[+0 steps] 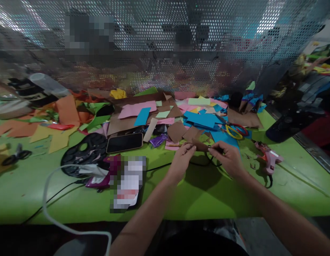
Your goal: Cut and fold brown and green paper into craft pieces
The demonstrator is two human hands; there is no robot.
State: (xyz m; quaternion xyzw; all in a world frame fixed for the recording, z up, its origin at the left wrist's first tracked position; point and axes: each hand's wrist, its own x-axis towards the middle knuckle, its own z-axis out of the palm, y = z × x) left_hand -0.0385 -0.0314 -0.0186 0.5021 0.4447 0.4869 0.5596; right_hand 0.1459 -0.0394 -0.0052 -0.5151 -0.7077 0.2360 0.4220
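Between my two hands is a small piece of brown paper (200, 145), held just above the green table. My left hand (183, 154) pinches its left end, and my right hand (226, 154) has its right end between thumb and fingers. The piece looks rolled or folded, though its exact shape is hard to make out. Directly behind it lie scraps of brown paper (177, 132) and blue paper (200, 119). Scissors with yellow and red handles (234, 131) rest beyond my right hand.
A pink glue gun (271, 160) lies right of my hands, a dark bottle (292, 122) behind it. Leftward are a black phone (124, 143), a phone with a blurred screen (129, 183), a black palette (85, 153) and a white cable (46, 202). A perforated metal panel (154, 46) borders the back.
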